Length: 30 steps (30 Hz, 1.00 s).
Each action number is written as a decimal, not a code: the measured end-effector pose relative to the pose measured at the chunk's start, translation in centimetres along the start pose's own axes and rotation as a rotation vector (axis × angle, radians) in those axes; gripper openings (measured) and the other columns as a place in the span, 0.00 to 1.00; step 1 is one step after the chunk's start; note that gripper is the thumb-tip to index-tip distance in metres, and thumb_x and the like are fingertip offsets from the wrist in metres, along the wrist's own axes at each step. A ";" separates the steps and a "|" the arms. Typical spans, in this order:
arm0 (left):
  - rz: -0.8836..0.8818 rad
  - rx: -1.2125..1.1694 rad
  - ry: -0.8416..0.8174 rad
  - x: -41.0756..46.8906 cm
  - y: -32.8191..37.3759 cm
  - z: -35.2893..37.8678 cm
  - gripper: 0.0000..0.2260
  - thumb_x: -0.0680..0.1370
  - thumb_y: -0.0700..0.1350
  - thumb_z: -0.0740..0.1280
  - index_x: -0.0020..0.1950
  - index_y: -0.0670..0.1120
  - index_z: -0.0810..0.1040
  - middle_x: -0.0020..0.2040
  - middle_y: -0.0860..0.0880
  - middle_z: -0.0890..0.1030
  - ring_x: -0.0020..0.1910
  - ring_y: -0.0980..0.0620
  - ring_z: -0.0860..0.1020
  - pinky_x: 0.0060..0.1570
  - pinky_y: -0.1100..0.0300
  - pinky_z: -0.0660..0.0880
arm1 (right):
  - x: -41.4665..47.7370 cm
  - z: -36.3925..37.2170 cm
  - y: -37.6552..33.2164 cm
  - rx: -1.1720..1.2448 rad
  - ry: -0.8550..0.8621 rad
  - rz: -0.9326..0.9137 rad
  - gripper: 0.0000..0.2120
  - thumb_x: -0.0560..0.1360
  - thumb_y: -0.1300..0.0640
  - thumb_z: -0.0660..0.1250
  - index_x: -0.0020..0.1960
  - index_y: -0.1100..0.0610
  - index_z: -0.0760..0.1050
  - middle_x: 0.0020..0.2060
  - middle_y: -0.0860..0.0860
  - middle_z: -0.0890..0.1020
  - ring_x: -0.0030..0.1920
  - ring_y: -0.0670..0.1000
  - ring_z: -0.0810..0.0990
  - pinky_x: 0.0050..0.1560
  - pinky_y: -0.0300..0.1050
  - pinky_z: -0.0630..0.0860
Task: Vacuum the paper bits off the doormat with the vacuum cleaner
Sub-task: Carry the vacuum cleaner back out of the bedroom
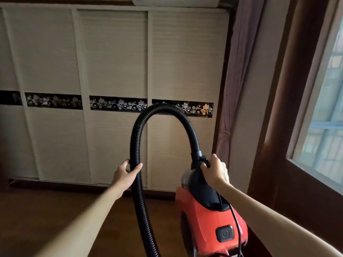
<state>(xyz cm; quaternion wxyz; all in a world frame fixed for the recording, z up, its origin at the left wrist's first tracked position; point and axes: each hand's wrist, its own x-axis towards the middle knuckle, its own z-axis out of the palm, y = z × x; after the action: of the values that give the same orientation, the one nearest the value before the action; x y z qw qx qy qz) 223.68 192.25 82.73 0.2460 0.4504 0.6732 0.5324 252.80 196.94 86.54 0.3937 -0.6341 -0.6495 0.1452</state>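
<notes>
Vacuum cleaner (211,216) being carried, right hand (215,169) fingers gripping its handle (204,160) | left hand (126,173) fingers curling round hose (163,108) | doormat, paper bits — not showing | risk: dangling cord (234,218) snagging underfoot — jerking the cleaner loose

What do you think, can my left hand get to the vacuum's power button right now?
Probably yes, once it lets go: the left hand grips the hose. The power button sits uncovered on top of the vacuum cleaner, with only the cord running beside it.
</notes>
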 end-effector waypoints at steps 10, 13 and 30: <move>-0.054 -0.035 -0.030 14.2 -2.2 4.1 0.11 0.76 0.56 0.71 0.54 0.55 0.74 0.41 0.46 0.81 0.36 0.48 0.80 0.38 0.52 0.81 | 13.3 9.4 0.8 0.069 -0.027 -0.016 0.11 0.76 0.50 0.65 0.48 0.57 0.68 0.39 0.55 0.76 0.39 0.58 0.73 0.38 0.46 0.69; -0.078 -0.029 -0.036 19.9 -4.1 4.8 0.12 0.75 0.58 0.71 0.55 0.56 0.74 0.44 0.44 0.83 0.40 0.46 0.82 0.43 0.49 0.81 | 17.9 13.2 0.6 0.047 -0.038 -0.023 0.11 0.77 0.50 0.64 0.48 0.58 0.68 0.39 0.54 0.76 0.38 0.57 0.73 0.36 0.46 0.68; -0.239 -0.031 0.103 46.8 -9.6 4.7 0.32 0.76 0.58 0.71 0.76 0.53 0.63 0.52 0.46 0.81 0.50 0.44 0.82 0.49 0.45 0.81 | 42.5 33.5 -5.9 0.137 -0.194 -0.139 0.07 0.78 0.55 0.63 0.46 0.58 0.68 0.34 0.49 0.72 0.33 0.47 0.71 0.28 0.42 0.64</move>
<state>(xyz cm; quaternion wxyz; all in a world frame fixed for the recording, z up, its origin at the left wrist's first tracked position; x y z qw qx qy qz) 202.02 234.99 79.15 0.2799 0.3352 0.7255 0.5319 230.10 246.27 82.80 0.3805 -0.5421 -0.7156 0.2219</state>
